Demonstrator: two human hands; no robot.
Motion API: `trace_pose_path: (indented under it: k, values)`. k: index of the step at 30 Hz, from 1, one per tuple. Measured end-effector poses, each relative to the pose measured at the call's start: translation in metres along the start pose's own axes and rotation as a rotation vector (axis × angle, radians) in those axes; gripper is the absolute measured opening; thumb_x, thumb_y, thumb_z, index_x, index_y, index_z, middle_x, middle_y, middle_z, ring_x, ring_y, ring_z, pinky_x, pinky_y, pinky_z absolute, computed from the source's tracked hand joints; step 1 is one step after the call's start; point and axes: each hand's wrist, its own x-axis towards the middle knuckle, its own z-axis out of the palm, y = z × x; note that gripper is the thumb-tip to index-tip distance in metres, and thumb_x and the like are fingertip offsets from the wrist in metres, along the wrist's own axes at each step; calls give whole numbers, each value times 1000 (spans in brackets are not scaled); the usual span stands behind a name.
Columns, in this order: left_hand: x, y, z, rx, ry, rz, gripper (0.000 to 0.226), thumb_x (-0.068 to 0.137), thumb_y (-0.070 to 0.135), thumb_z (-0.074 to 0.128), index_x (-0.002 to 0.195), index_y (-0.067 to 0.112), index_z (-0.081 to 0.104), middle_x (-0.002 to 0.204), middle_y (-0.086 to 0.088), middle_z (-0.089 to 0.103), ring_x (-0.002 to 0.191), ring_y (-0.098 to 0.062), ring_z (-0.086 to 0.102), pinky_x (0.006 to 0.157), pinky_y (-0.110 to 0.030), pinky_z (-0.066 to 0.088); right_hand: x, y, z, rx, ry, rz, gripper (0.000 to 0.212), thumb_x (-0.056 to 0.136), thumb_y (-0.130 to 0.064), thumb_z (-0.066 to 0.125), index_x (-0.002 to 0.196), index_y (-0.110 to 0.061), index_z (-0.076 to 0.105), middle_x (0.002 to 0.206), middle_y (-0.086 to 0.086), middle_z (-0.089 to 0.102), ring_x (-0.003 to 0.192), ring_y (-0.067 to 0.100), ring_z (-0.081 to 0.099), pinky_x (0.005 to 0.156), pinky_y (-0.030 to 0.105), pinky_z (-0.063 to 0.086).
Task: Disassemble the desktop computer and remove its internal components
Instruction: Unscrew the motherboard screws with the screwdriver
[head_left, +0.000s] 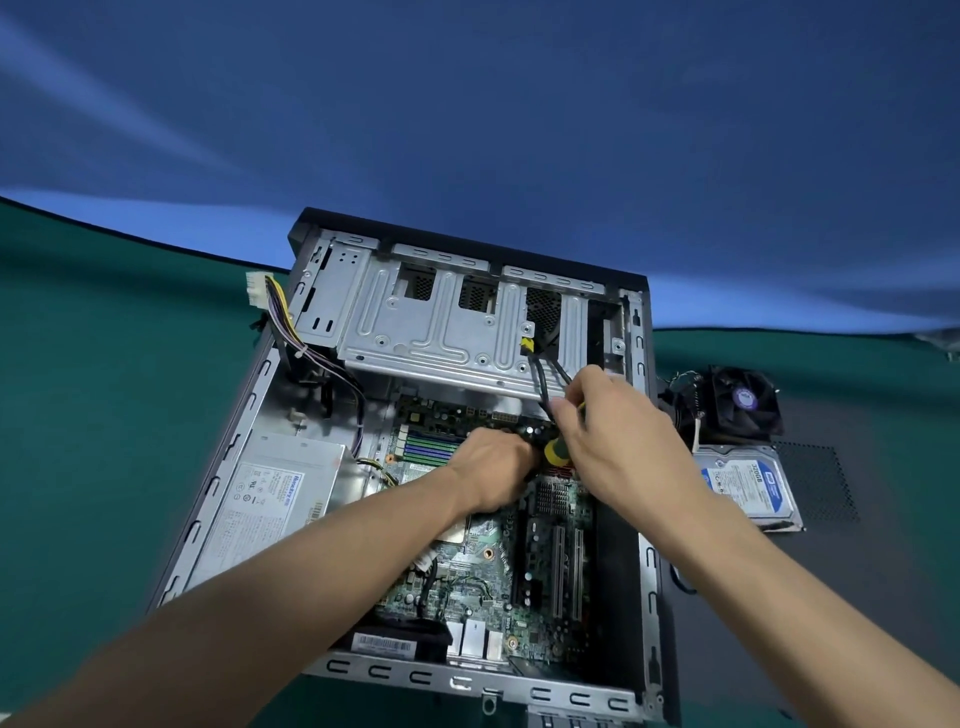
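- Desktop computer case (641, 519) lies on its side, open, at centre frame on a green table cover (104, 415); a blue backdrop (467, 104) fills the upper half of the frame.
- Motherboard (483, 577) is exposed in the lower centre of the case. Power supply (270, 499) sits along the case's left wall. A silver drive cage (447, 322) spans the upper part of the case.
- A bundle of coloured wires ending in a white power connector (255, 291) hangs out over the case's upper left corner.
- Left hand (493, 467) reaches in from lower left and rests over the middle of the motherboard, just right of the RAM slots (428, 447). Fingers curl downward into the board area; what they close on, if anything, cannot be told.
- Right hand (618, 431) comes in from lower right, fingers wrapped round a screwdriver (556, 451) with a yellow-and-black handle. The handle butt shows between the two hands; the tip is hidden.
- Two black cables (545, 379) run from a yellow-tipped plug on the drive cage down to the right hand's fingertips.
- To the right of the case, on a dark perforated side panel (815, 483): a black cooler fan (743, 400) at upper right, and a hard drive (748, 488) with a blue-and-white label just below it.
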Motion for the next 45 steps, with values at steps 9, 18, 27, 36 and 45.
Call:
trace_pose_path:
  k: [9, 18, 27, 36, 45]
  values:
    - [1, 0, 4, 60, -11, 8, 33, 87, 8, 57, 61, 18, 40, 58, 5, 43, 47, -7, 40, 49, -19, 30, -1, 12, 0, 0, -1, 3, 15, 89, -33, 53, 97, -21, 48, 99, 0, 54, 89, 26, 55, 73, 36, 44]
    - [6, 1, 2, 119, -35, 82, 10, 91, 13, 53, 82, 10, 56, 66, 2, 49, 61, -18, 54, 52, -21, 40, -2, 38, -16, 11, 194, 59, 10, 74, -30, 63, 79, -28, 55, 71, -14, 52, 68, 18, 49, 55, 29, 28]
    - [4, -4, 6, -57, -51, 91, 9, 91, 17, 54, 83, 15, 52, 63, 6, 43, 59, -7, 50, 47, -10, 30, -11, 53, -23, -229, 11, -98, 20, 85, -42, 59, 102, -34, 55, 97, -12, 56, 86, 18, 56, 61, 29, 31]
    - [-26, 3, -18, -567, 11, -185, 9, 80, 16, 64, 76, 23, 59, 61, 10, 56, 55, -4, 50, 65, -26, 47, -9, 24, -24, -629, -288, 13, 12, 87, -23, 51, 94, -14, 47, 84, -2, 55, 79, 26, 55, 59, 27, 35]
    - [-58, 27, -55, -1047, 127, -285, 12, 85, 2, 58, 77, 10, 62, 53, 2, 45, 40, -7, 37, 40, -13, 36, -36, 67, -19, -389, -211, 56, 35, 78, -56, 50, 80, -21, 48, 65, -5, 46, 67, 22, 49, 59, 28, 35]
